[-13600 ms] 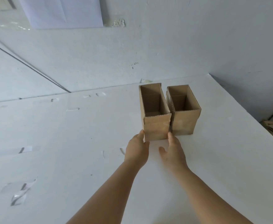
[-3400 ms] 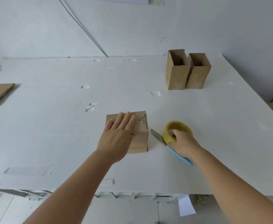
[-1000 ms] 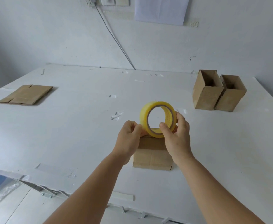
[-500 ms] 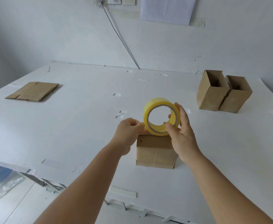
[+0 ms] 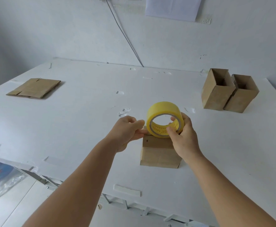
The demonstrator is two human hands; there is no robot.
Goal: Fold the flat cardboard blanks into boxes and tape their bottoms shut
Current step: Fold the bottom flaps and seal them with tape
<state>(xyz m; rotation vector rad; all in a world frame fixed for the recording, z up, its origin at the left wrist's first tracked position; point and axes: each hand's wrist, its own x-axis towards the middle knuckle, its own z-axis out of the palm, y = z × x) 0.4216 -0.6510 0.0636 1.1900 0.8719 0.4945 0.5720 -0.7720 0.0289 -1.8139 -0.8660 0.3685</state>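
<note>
Holding the yellow tape roll point(image 5: 164, 119) upright above the table, right hand point(image 5: 182, 136) has thumb through the core and fingers wrapped round the outside. Left hand point(image 5: 127, 131) pinches at the roll's left edge, probably the tape end, hard to tell. Just below and behind the hands, a folded box point(image 5: 160, 153) sits flaps-up on the white table point(image 5: 85, 120). Far right, two finished open boxes point(image 5: 228, 91) stand touching side by side. Far left, a flat cardboard blank point(image 5: 34, 88) lies on the table
</note>
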